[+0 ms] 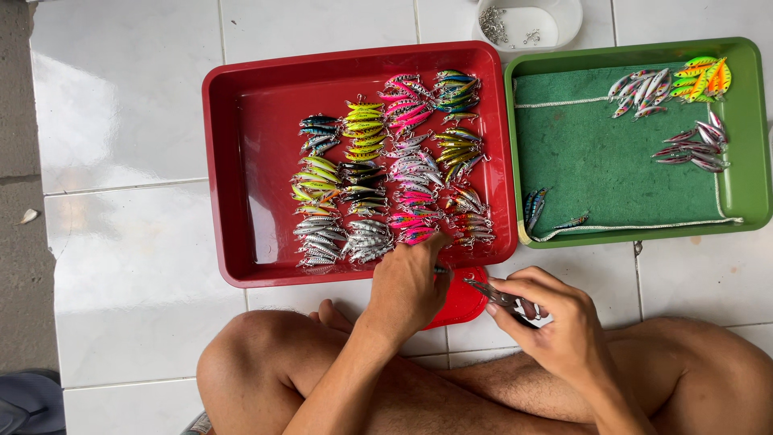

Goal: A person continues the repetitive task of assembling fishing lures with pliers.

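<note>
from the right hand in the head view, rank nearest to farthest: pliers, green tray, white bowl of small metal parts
1. Pliers: held in the right hand, at its fingertips.
2. Green tray: up and to the right, on the floor tiles.
3. White bowl: at the top edge, beyond both trays.

The white plastic bowl point(555, 24) gets chopped by the top edge, and the tiny metal bits inside point(493, 24) are too small to make out. The left hand point(409, 283) covers most of a small red round container point(463, 302). Grey fabric point(28, 400) is cut off bottom left.
</note>
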